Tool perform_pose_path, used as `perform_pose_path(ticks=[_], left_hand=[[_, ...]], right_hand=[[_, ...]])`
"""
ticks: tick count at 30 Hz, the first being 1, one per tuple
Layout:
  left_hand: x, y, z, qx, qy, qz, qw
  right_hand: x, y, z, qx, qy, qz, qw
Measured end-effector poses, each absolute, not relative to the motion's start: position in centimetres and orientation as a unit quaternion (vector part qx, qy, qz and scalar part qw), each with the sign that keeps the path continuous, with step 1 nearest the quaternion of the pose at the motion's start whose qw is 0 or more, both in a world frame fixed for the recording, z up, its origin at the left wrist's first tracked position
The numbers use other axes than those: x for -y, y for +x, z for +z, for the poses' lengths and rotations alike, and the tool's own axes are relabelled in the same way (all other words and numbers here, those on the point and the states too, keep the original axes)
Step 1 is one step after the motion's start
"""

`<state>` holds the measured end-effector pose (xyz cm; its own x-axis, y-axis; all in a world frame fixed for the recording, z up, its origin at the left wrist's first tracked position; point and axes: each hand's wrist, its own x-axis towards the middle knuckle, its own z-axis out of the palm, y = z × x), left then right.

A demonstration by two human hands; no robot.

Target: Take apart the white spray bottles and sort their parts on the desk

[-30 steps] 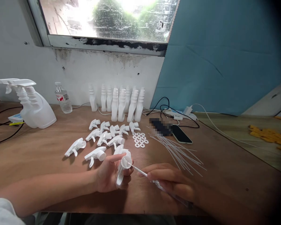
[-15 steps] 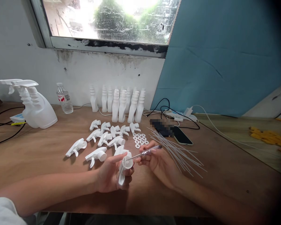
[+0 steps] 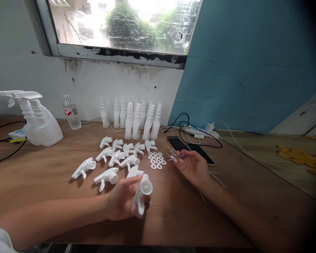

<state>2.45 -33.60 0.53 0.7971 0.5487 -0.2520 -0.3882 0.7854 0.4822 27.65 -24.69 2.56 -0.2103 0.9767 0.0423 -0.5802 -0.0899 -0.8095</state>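
My left hand (image 3: 123, 200) is wrapped round a white spray trigger head (image 3: 139, 200), its round cap opening (image 3: 147, 187) turned up toward me. To the right, my right hand (image 3: 193, 168) is closed on a slim screwdriver (image 3: 181, 155), partly hidden by the fingers. A white ring washer (image 3: 173, 159) shows at the fingertips; I cannot tell whether the screwdriver or the fingers carry it. Between the hands and farther back, several washers (image 3: 153, 162) lie in rows. Thin white tubes (image 3: 218, 179) lie partly under my right hand. Several trigger heads (image 3: 106, 175) rest left of the washers.
White bottles (image 3: 129, 121) stand in a group by the wall. At the left are spray bottles (image 3: 43, 123) with heads fitted and a water bottle (image 3: 71, 112). Two phones (image 3: 201, 153), black cables and a power strip (image 3: 197, 131) lie at the back right.
My right hand has moved right and back, taking the screwdriver away from the cap opening. A washer now shows at its fingertips. My left hand still holds the trigger head, turned slightly.
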Motion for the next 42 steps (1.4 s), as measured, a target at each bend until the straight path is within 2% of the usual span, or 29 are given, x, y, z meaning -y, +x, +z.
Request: perform_pose_path(ticks=[4,11,18,24,32,42], left_hand=[[33.6,2.5,0.5,-0.199,0.214,0.250,0.923],[33.6,2.5,0.6,-0.211,0.203,0.252,0.922],[33.6,2.4,0.6,-0.207,0.204,0.248,0.924],[33.6,2.3,0.4,-0.214,0.206,0.248,0.922],[33.5,2.5,0.6,-0.203,0.210,0.247,0.924],[33.7,2.4,0.7,-0.219,0.205,0.248,0.921]], right_hand=[[22.7,29.6,1.5,0.490,-0.315,0.558,0.591],[23.1,28.9,0.6,0.628,-0.353,0.445,0.532],[23.2,29.4,0.3,0.721,-0.357,0.280,0.524],[23.3,29.3,-0.1,0.745,-0.362,0.254,0.499],[23.1,29.6,-0.1,0.733,-0.348,0.250,0.528],[23.3,29.2,0.1,0.750,-0.411,0.198,0.479]])
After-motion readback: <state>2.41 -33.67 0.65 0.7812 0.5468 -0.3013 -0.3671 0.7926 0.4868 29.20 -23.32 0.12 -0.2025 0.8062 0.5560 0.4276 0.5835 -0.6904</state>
